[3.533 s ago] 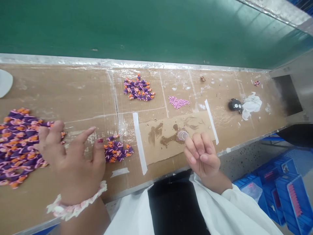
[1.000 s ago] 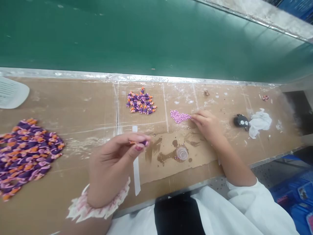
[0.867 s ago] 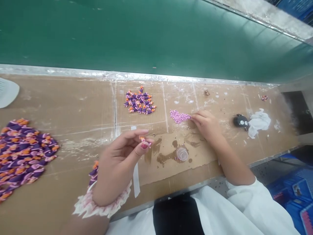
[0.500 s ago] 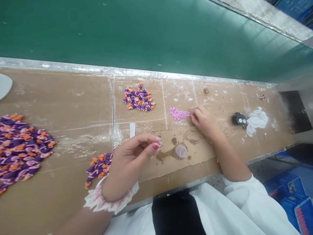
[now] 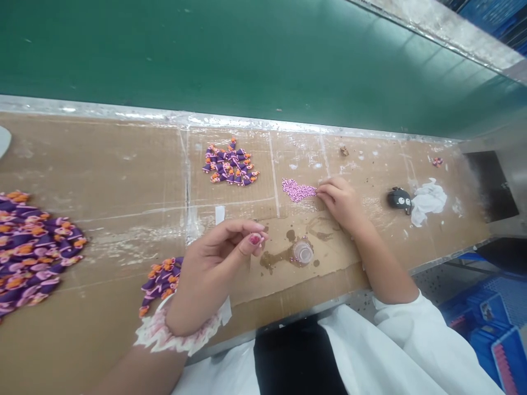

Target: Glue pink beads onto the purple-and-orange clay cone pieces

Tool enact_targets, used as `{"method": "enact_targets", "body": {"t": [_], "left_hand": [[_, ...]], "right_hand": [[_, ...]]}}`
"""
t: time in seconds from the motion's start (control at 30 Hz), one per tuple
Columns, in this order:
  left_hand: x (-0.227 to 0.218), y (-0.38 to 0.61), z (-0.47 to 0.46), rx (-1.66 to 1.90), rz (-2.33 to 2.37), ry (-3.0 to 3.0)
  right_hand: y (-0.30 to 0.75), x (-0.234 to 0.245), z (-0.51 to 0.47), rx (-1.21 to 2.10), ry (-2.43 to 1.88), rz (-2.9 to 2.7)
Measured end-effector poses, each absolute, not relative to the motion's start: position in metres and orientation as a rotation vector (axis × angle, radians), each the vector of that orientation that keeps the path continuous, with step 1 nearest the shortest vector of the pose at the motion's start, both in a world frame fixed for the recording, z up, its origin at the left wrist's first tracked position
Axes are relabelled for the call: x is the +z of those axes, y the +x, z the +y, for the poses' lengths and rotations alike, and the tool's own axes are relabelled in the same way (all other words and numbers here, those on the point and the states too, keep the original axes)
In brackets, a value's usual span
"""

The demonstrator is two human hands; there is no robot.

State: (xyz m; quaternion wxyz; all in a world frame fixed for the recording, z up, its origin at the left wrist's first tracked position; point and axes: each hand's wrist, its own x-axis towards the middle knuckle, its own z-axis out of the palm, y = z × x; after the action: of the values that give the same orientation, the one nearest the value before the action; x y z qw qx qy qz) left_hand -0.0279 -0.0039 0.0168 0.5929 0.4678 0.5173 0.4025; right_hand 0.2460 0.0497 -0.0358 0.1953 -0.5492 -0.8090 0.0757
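Note:
My left hand [image 5: 224, 258] is raised over the cardboard, thumb and fingertips pinched together; whatever may be between them is too small to make out. My right hand [image 5: 340, 203] rests with bunched fingertips at the right edge of a small pile of pink beads [image 5: 297, 190]. I cannot see whether a bead is between those fingers. Below the beads stands a small clear cup [image 5: 303, 252], with wet brown stains around it. Small purple, pink and orange pieces lie in a cluster [image 5: 231, 163] behind my left hand, and a smaller group [image 5: 162, 281] sits beside my left wrist.
A large heap of the same purple pieces [image 5: 35, 247] covers the left side. To the right are a black case with cartoon eyes [image 5: 399, 199] and crumpled white tissue [image 5: 428, 202]. A green surface [image 5: 247, 60] runs along the back. Blue crates [image 5: 489, 323] are at lower right.
The whole view has shifted slightly, so things appear a little further left. My right fingertips still touch the bead pile's edge, and my left hand keeps its pinch.

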Motion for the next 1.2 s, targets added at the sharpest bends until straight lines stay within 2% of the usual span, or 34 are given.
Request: {"method": "enact_targets", "body": {"t": [0.23,0.4,0.53,0.63,0.73,0.97,1.2], "left_hand": [[0.013,-0.026,-0.005,0.943,1.159,1.112],[0.015,-0.013,-0.009,0.871,1.094,1.034],[0.02,0.002,-0.014,0.737,1.0,0.913],[0.024,0.008,-0.018,0.702,0.933,0.859],[0.026,0.008,-0.02,0.69,0.894,0.848],[0.029,0.006,-0.019,0.649,0.904,0.894],[0.027,0.004,-0.02,0.725,0.867,0.907]], "right_hand": [[0.249,-0.045,0.056,0.287,-1.647,-2.205],[0.233,-0.014,0.039,0.416,-1.531,-2.071],[0.204,0.016,0.004,1.148,-1.144,-1.64],[0.19,0.024,-0.015,1.28,-1.036,-1.608],[0.186,0.025,-0.022,1.239,-1.0,-1.713],[0.187,0.029,-0.023,0.863,-0.962,-1.971],[0.184,0.027,-0.028,0.941,-1.046,-1.735]]}}
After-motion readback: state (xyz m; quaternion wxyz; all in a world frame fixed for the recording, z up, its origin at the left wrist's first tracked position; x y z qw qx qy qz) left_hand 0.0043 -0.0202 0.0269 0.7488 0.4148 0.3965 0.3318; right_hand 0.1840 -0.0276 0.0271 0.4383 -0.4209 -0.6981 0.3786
